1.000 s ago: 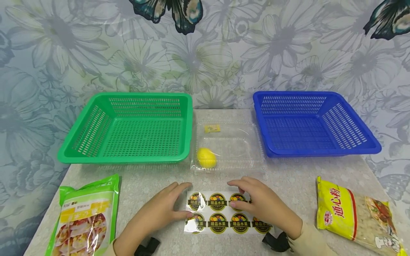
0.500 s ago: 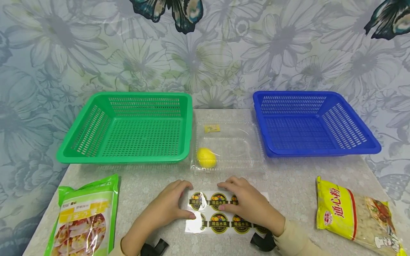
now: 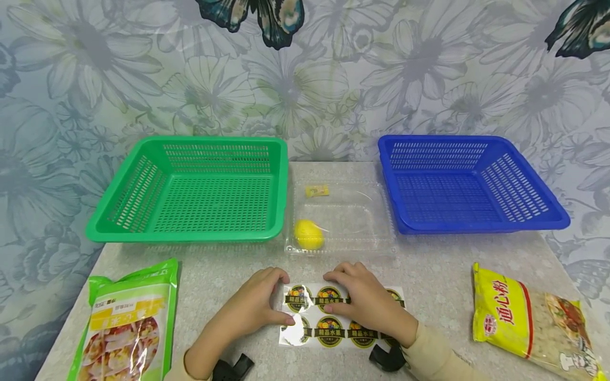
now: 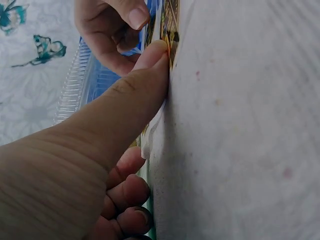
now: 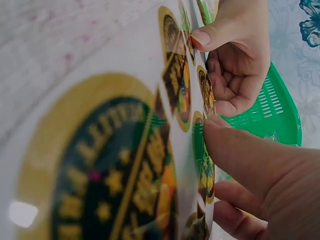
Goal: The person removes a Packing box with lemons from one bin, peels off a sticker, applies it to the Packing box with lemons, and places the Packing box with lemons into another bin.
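A clear sheet of round black-and-gold fruit stickers (image 3: 329, 332) lies on the table in front of me. My left hand (image 3: 250, 304) holds its left end, with the thumb (image 4: 142, 75) on top and the fingers (image 4: 131, 192) curled by the edge. Farther along, my right hand (image 3: 369, 296) grips the sheet with its thumb (image 5: 235, 152) on top and the fingers bent at the far edge. Their undersides are hidden in the head view. Behind the sheet stands a clear plastic box (image 3: 355, 227) with a yellow lemon-like fruit (image 3: 308, 235) and a small yellow packet (image 3: 316, 191).
At the back left is a green basket (image 3: 214, 235), at the back right a blue one (image 3: 481, 226). A green food bag (image 3: 128, 323) lies on the left, a yellow pasta bag (image 3: 529, 317) on the right. A patterned wall rises behind the table.
My right hand has slid left along the sheet, closer to the left hand. My left hand and the sheet have shifted slightly right.
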### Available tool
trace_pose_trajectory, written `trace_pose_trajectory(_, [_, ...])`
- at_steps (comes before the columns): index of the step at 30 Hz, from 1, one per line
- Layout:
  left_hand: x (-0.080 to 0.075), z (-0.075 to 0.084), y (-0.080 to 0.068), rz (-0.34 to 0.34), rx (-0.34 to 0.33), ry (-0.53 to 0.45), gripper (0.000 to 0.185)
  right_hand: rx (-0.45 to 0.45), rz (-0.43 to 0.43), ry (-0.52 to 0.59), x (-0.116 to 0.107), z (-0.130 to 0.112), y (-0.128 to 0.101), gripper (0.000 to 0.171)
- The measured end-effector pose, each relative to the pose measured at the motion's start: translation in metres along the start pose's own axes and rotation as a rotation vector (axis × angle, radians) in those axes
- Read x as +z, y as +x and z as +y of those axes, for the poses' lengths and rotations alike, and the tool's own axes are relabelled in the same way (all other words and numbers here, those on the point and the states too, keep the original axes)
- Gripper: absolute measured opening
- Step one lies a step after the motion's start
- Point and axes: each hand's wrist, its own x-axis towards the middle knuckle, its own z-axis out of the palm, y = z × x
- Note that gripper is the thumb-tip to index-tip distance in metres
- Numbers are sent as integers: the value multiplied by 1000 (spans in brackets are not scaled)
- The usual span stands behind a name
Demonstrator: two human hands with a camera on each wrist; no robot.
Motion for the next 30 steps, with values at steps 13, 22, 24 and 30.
trace_pose_trajectory(13, [0, 1, 3, -7, 30, -14, 60, 5, 16, 72, 6, 3, 7, 36])
trace_pose_trajectory(22, [4, -2, 7, 6, 54, -124, 53, 46, -21, 145, 1, 5, 6, 25])
trace_pose_trajectory(24, [4, -3, 8, -5, 42, -192, 38, 43, -26, 162, -1, 7, 5, 24])
trace_pose_trajectory(30, [1, -2, 9, -73, 1, -410, 21, -5, 0, 204, -6, 7, 2, 28])
